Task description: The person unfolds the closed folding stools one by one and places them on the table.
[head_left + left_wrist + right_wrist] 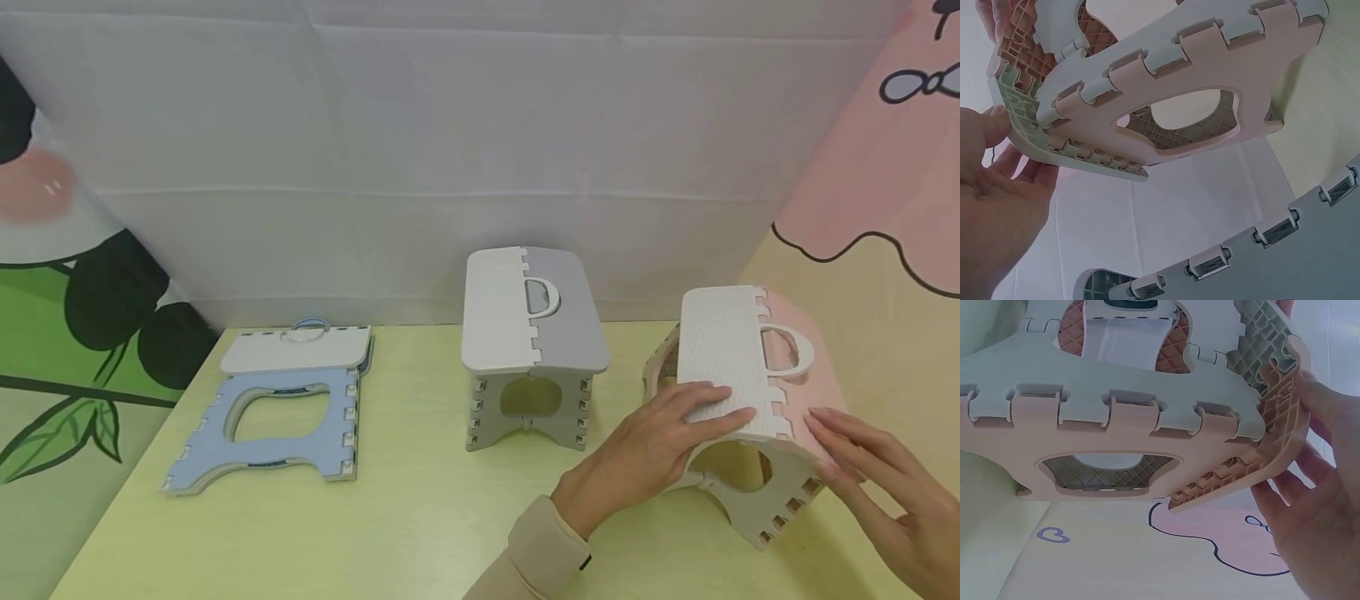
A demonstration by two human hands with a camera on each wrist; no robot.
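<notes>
An unfolded white-and-pink folding stool [723, 350] stands at the right side of the table. My left hand [637, 458] grips the front edge of its white seat half, two fingers lying on top; the left wrist view shows the thumb [997, 128] against the rim. With my right hand [892, 483] I hold the pink half's front corner, fingertips on top and thumb [1319, 400] at the rim in the right wrist view. The pink half slopes down from the hinge line. A white loop handle [806, 350] lies across the seat's middle.
A white-and-grey folding stool [495, 312] stands unfolded at the table's middle. Further left, a blue-and-white folding stool [277, 450] lies folded on the table [405, 533]. Behind hangs a white cloth [450, 150], with printed cloths [847, 200] at both sides.
</notes>
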